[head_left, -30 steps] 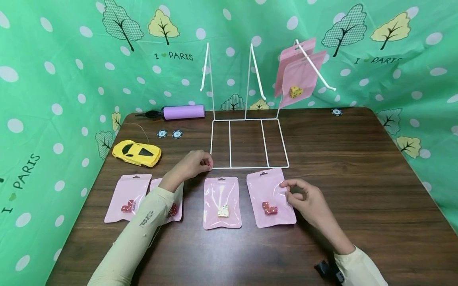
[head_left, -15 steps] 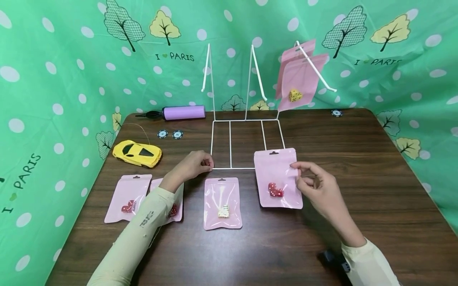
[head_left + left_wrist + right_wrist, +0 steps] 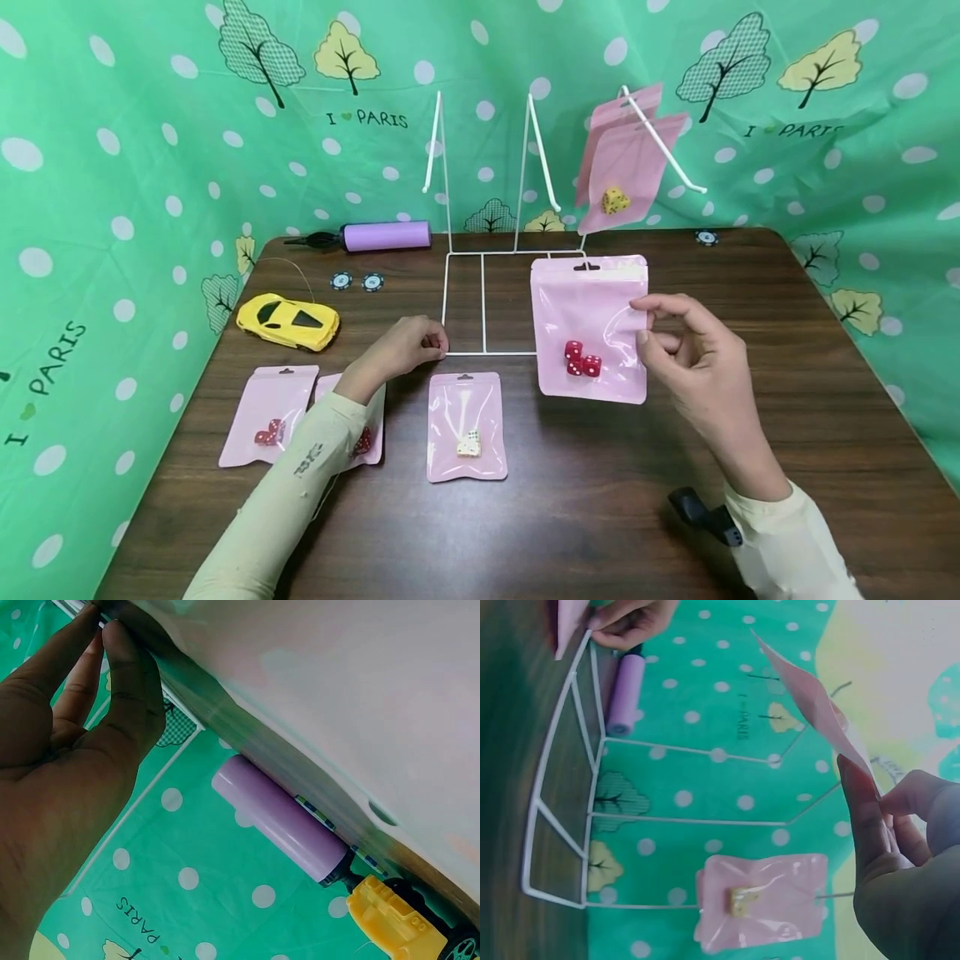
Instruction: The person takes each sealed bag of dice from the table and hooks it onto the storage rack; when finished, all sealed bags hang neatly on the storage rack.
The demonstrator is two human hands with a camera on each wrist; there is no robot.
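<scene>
Only head view shows red dice [image 3: 582,362] inside the right hand's [image 3: 693,354] pouch [image 3: 588,308].

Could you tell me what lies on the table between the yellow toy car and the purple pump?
In the head view, two round chips lie side by side between the yellow toy car and the purple pump.

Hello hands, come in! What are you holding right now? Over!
Right hand pinches pink bag of red dice, lifted off table. Left hand pinches wire rack corner. Nothing blocking.
</scene>
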